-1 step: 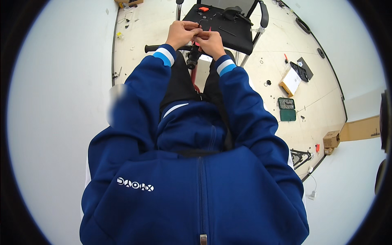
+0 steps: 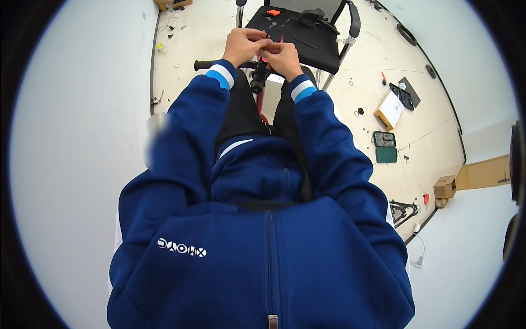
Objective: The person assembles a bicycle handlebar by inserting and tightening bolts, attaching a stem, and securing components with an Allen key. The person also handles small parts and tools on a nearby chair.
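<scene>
Both of my hands meet fingertip to fingertip above a small bike's handlebar (image 2: 219, 65), in front of a black chair seat. My left hand (image 2: 241, 47) is closed in a pinch, and a thin dark bent rod, which looks like a hex key (image 2: 269, 30), sticks up from its fingers. My right hand (image 2: 282, 58) is pinched too; what its fingers hold is hidden. Just below them is a bright red part (image 2: 264, 58) by the black stem. A black tube end (image 2: 257, 86) points toward me, above a red frame (image 2: 261, 101) between my knees.
On the chair seat (image 2: 323, 57) lie a long hex key (image 2: 305, 42), an orange-red piece (image 2: 273, 12), a black saddle-like part (image 2: 311, 17) and small bits. To the right, the floor holds a green case (image 2: 386, 154), a white-topped box (image 2: 390, 110) and a black tool case (image 2: 402, 96).
The bent rod at my left fingertips has turned slightly, so its short arm points differently. My hands have hardly moved.
</scene>
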The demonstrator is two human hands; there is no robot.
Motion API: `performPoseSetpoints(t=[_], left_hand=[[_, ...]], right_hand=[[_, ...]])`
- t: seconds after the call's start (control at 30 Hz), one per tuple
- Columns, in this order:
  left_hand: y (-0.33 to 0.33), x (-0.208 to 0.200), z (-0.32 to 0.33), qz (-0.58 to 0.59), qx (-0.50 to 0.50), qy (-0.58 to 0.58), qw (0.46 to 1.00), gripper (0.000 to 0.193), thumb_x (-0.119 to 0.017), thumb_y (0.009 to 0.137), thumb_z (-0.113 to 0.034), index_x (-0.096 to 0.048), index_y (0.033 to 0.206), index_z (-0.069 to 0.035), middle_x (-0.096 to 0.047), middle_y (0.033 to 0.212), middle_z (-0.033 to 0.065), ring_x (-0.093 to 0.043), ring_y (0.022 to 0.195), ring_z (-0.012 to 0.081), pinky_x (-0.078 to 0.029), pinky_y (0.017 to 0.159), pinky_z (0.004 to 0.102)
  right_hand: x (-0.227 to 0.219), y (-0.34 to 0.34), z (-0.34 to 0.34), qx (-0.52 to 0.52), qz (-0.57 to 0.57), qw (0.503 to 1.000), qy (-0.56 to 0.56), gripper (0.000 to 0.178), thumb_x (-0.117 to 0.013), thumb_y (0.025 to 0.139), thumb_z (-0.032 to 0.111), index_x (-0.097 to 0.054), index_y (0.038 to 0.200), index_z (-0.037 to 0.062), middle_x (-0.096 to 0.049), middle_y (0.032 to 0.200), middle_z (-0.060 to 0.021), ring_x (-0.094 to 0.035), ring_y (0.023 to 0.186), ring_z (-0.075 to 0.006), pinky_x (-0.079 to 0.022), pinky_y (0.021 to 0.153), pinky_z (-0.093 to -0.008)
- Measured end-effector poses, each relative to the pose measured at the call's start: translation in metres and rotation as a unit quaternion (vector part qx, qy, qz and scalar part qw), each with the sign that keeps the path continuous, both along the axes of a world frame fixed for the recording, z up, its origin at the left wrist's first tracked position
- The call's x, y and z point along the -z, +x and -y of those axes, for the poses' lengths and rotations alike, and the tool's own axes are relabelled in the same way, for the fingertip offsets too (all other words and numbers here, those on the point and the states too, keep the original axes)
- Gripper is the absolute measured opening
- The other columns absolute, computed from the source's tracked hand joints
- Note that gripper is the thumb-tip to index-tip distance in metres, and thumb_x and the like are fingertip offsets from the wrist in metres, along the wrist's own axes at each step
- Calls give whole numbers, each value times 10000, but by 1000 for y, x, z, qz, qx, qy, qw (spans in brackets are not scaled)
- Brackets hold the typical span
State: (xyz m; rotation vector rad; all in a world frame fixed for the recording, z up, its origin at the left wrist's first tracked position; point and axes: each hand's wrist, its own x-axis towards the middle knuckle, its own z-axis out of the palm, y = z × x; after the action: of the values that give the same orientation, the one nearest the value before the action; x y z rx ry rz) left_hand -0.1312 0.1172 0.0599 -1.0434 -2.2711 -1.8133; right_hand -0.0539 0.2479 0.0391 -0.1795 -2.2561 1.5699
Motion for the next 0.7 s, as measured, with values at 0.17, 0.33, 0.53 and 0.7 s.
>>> performPoseSetpoints(t=[0.17,0.33,0.53,0.7], left_hand=[[2,-3,2,-18,-32,-61,997,304,-829,737,-214,-733,916,13,-727,824,107,-694,710,168,-566,680,265],[-2,12,-2,19,43,26,999,243,-744,830,-128,-717,1017,24,-726,881,104,-681,777,153,-551,738,254],[-1,17,3,28,47,34,998,228,-760,822,-161,-744,977,6,-732,867,114,-689,753,160,-561,707,249],[0,18,2,-9,-16,24,1000,272,-812,768,-191,-749,940,9,-732,836,125,-691,713,167,-564,683,249]], right_hand=[[-1,5,6,45,-21,998,25,225,-785,763,161,-750,923,6,-736,788,-91,-694,668,-134,-554,645,-266],[0,-1,0,12,-37,998,58,216,-726,806,138,-734,955,-17,-733,800,-96,-666,697,-119,-532,678,-269],[-3,-2,1,-4,-23,996,86,230,-691,810,128,-724,976,-26,-735,823,-117,-674,726,-127,-523,703,-265],[3,-2,5,31,-57,995,71,220,-744,770,202,-751,883,13,-725,760,-138,-712,708,-194,-540,683,-298]])
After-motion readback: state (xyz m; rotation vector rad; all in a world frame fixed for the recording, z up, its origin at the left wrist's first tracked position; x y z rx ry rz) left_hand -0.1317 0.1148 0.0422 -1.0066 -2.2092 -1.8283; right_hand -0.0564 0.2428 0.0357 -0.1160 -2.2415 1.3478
